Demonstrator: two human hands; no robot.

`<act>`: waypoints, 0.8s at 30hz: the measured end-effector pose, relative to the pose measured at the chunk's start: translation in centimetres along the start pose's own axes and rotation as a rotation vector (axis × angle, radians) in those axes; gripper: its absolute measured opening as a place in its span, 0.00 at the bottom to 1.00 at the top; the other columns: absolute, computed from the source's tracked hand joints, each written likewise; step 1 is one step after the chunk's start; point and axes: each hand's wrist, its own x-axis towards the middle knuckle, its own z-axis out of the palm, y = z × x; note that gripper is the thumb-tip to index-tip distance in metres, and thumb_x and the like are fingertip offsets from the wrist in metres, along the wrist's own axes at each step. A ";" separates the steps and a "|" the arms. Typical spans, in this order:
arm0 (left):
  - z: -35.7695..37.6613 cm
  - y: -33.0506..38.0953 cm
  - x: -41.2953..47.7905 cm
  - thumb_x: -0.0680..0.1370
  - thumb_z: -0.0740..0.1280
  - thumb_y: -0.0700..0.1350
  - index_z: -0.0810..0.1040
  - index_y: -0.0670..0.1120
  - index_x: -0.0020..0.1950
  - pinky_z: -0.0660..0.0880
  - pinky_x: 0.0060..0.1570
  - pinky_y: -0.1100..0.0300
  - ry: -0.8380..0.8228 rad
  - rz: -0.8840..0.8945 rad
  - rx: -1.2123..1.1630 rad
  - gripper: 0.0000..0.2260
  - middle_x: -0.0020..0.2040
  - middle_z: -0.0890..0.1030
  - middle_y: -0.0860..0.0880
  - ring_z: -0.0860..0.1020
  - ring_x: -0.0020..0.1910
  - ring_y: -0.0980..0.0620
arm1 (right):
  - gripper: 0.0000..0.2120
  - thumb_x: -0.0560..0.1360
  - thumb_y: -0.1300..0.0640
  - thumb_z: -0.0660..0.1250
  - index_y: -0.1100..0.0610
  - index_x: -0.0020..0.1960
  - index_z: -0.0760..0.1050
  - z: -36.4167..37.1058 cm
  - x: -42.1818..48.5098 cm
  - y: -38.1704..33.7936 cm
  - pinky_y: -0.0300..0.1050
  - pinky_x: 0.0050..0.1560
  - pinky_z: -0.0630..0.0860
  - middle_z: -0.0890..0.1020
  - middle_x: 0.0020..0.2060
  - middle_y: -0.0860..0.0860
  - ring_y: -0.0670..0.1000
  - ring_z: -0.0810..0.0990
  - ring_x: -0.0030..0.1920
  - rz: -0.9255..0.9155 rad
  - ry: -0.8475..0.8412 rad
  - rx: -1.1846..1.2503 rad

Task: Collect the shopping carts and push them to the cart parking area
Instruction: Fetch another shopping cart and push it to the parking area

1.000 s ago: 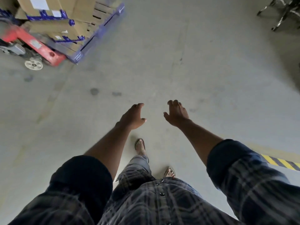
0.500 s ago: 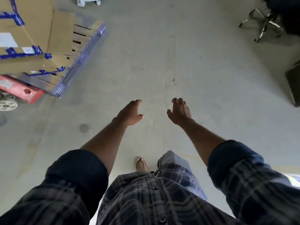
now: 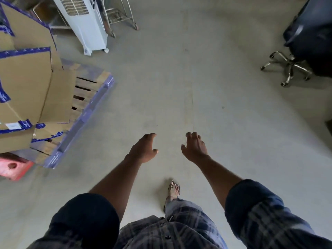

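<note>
Head | 1 shopping cart (image 3: 117, 16) ahead | 2 hands: left hand (image 3: 143, 150), right hand (image 3: 195, 148), fingers loose, empty | 1 office chair (image 3: 309, 38)

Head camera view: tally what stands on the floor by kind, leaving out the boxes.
shopping cart: 1 clearly seen
air cooler: 1
office chair: 1
pallet: 1
pallet jack: 1
Total: 5

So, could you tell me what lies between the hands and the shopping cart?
In the head view, only bare concrete floor lies between the left hand, right hand and the shopping cart; the pallet sits off to the left.
</note>
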 end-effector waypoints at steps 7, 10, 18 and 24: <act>-9.3 1.7 15.1 0.77 0.69 0.52 0.60 0.52 0.77 0.74 0.62 0.47 0.071 -0.003 -0.016 0.31 0.74 0.67 0.48 0.70 0.70 0.46 | 0.20 0.76 0.51 0.66 0.58 0.64 0.69 -6.5 17.0 -2.6 0.54 0.56 0.75 0.73 0.58 0.57 0.59 0.74 0.59 -0.038 0.039 -0.028; -12.2 1.5 22.0 0.77 0.69 0.51 0.60 0.52 0.78 0.72 0.64 0.48 0.083 -0.011 -0.026 0.31 0.75 0.66 0.48 0.68 0.72 0.46 | 0.20 0.76 0.52 0.66 0.58 0.65 0.69 -7.8 24.4 -3.5 0.54 0.57 0.75 0.73 0.58 0.56 0.59 0.74 0.59 -0.045 0.037 -0.044; -21.2 -1.0 42.8 0.78 0.69 0.51 0.59 0.51 0.78 0.72 0.63 0.47 0.089 -0.021 -0.020 0.32 0.76 0.64 0.48 0.66 0.73 0.45 | 0.21 0.76 0.50 0.65 0.57 0.65 0.68 -9.9 46.5 -8.3 0.55 0.58 0.73 0.72 0.60 0.56 0.59 0.73 0.61 -0.028 0.022 -0.082; -30.1 -1.2 56.1 0.77 0.69 0.51 0.59 0.52 0.78 0.73 0.63 0.46 0.069 -0.014 0.002 0.32 0.76 0.64 0.49 0.67 0.73 0.46 | 0.22 0.76 0.50 0.66 0.57 0.66 0.68 -14.8 60.6 -12.9 0.55 0.60 0.73 0.72 0.61 0.56 0.58 0.72 0.62 -0.003 0.064 -0.012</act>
